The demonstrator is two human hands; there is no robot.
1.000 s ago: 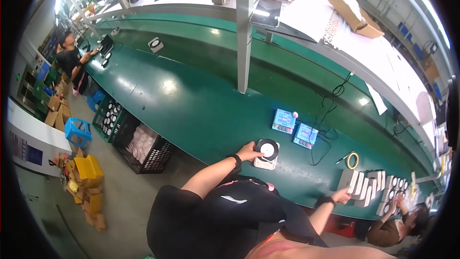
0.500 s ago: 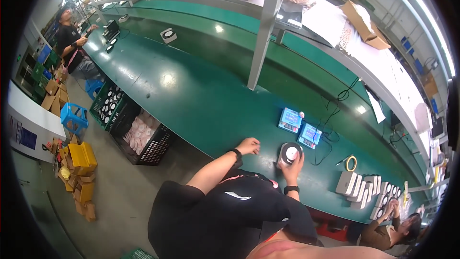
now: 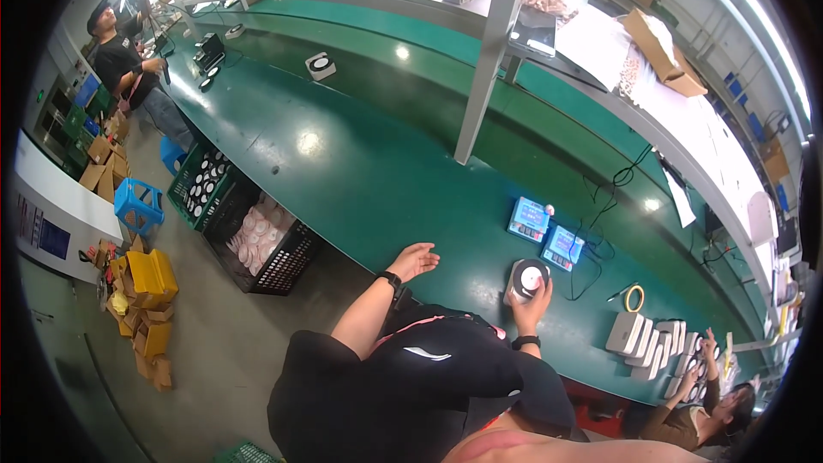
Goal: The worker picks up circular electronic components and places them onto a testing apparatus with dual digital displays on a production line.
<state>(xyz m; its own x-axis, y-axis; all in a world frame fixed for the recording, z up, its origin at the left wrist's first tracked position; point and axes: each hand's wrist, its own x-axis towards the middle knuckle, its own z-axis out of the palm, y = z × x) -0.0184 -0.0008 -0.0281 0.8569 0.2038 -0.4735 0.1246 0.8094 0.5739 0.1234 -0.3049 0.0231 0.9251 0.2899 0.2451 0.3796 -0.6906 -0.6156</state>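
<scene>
A small white square unit with a round black face (image 3: 526, 279) stands on the green conveyor table (image 3: 360, 180) near its front edge. My right hand (image 3: 533, 304) grips this unit from the near side. My left hand (image 3: 416, 259) hangs free at the table's edge to the left, palm up and fingers apart, holding nothing. A dark band sits on each wrist. Just beyond the unit stand two small blue meters (image 3: 529, 219) (image 3: 562, 247) with cables.
To the right lie a yellow tape ring (image 3: 633, 297) and a row of white units (image 3: 639, 339), where another person's hands (image 3: 707, 351) work. Crates of parts (image 3: 257, 240) and a blue stool (image 3: 137, 206) stand on the floor at left. A metal post (image 3: 489, 60) rises mid-table. Another person (image 3: 120, 60) stands far left.
My left hand has let go of the unit and drawn back left to the table edge. My right hand has taken hold of the unit, which shifted slightly right.
</scene>
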